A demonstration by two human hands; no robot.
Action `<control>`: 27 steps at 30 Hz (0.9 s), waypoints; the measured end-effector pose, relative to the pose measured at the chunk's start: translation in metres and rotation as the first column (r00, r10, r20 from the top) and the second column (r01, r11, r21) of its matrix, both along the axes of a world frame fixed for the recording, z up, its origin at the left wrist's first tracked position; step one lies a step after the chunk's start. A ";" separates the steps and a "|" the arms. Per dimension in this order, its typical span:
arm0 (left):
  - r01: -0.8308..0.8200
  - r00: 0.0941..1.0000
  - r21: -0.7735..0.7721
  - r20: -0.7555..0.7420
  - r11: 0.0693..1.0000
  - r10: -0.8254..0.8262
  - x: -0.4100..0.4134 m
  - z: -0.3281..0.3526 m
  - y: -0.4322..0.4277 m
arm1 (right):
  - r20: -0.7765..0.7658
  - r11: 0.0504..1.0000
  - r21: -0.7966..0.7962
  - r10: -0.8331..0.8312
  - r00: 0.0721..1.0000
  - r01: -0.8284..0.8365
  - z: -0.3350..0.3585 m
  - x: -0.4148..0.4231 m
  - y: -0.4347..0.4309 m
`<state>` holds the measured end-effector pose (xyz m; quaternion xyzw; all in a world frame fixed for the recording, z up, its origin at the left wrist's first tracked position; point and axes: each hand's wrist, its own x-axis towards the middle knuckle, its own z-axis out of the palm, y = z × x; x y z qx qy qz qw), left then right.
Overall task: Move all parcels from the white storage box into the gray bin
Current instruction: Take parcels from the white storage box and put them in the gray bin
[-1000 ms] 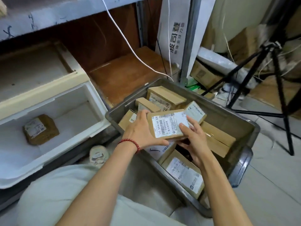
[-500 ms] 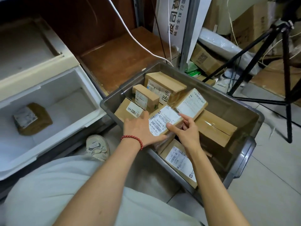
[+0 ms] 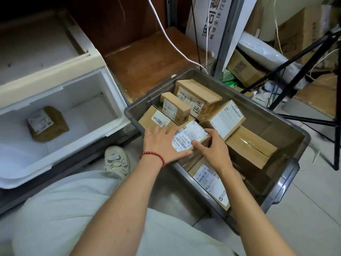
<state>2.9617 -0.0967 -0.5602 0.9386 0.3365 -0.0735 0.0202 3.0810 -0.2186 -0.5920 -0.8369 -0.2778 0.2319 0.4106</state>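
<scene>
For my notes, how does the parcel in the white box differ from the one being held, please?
The boxed parcel lies alone and untouched in the white box; the held parcel is among others in the gray bin, right hand pinching it, left hand touching. Both are brown, white-labelled.

Place: looked like a storeroom or a parcel depot's back room.
Shelving: a grey metal rack upright (image 3: pixel 227 39) stood at 12 o'clock, beside a brown shelf board (image 3: pixel 147 58).
Stock: cardboard cartons (image 3: pixel 247 72) were piled at 2 o'clock.
Goods: labelled parcels (image 3: pixel 227 117) filled the gray bin (image 3: pixel 287 130) at 3 o'clock.
Floor: pale tiles (image 3: pixel 313 209) lay at 4 o'clock.
</scene>
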 end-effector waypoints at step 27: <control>-0.696 0.694 -0.076 0.181 0.714 0.697 -0.218 0.009 -0.008 | 0.438 0.777 -0.168 0.611 0.660 -0.607 0.030 -0.146 0.061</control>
